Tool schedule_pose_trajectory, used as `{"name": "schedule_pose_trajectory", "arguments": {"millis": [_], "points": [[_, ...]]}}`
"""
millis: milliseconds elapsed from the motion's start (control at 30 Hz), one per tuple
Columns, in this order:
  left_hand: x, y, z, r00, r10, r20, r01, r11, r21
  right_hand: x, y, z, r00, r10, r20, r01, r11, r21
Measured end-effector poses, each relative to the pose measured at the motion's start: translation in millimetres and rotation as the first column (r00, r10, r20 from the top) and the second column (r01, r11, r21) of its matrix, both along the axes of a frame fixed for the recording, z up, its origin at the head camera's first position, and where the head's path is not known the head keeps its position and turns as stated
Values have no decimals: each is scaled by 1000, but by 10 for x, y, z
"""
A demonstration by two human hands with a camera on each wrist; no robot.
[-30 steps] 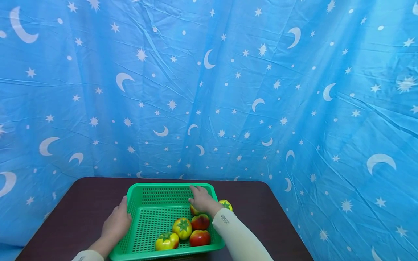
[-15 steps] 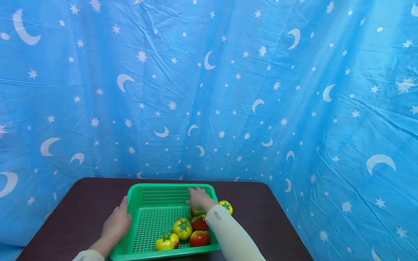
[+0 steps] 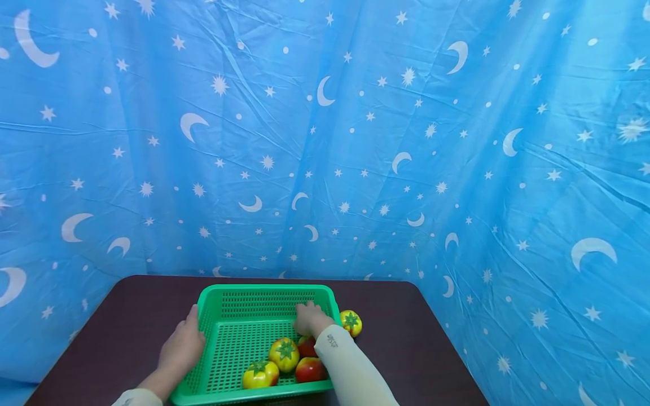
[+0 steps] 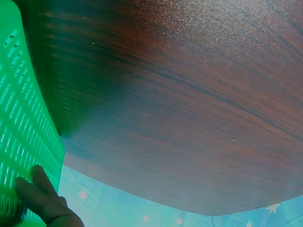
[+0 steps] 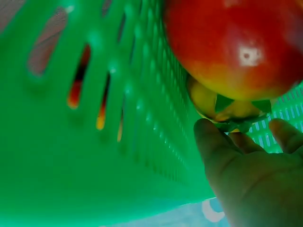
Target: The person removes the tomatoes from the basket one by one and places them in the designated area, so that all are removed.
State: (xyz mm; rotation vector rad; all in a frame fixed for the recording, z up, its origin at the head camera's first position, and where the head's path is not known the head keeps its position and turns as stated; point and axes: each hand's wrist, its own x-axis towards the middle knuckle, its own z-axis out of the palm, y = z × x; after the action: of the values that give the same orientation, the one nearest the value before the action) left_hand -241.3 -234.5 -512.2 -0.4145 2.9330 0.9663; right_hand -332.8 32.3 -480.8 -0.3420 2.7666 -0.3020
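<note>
My left hand (image 3: 181,345) holds the left side of the green basket (image 3: 228,399), its fingers (image 4: 40,201) against the slotted outer wall in the left wrist view. Inside the basket's far right part, my right hand (image 3: 310,319) has its fingers curled at a yellow-and-red tomato (image 5: 201,97), touching around its green leafy top. In the head view the hand and sleeve hide that tomato. A redder tomato (image 5: 232,47) looms nearer the right wrist camera. Also in the basket lie two yellow tomatoes, one upright (image 3: 284,355) and one tilted (image 3: 260,375), and a red one (image 3: 311,370).
Another yellow tomato (image 3: 351,322) sits on the dark wooden table (image 3: 401,338), just outside the basket's right wall. A blue curtain (image 3: 325,141) with moons and stars hangs behind the table and along its right side.
My right hand has come down and back toward me inside the basket, its fingers curling in. The left hand has stayed on the basket's left side.
</note>
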Motion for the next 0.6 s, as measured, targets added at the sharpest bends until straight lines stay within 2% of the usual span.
{"name": "schedule_pose_trajectory", "arguments": {"millis": [200,400,600], "points": [[0,6,8,1000,6,-2,-6,1000,-1,5,-18,-66,999,-24,-24,24,1000,14],[-4,6,8,1000,10,-9,-10,1000,-4,11,-34,-135,994,-61,-92,62,998,6],[-1,11,15,1000,10,-13,-10,1000,-6,56,-40,-138,984,-44,-170,44,999,-1]]}}
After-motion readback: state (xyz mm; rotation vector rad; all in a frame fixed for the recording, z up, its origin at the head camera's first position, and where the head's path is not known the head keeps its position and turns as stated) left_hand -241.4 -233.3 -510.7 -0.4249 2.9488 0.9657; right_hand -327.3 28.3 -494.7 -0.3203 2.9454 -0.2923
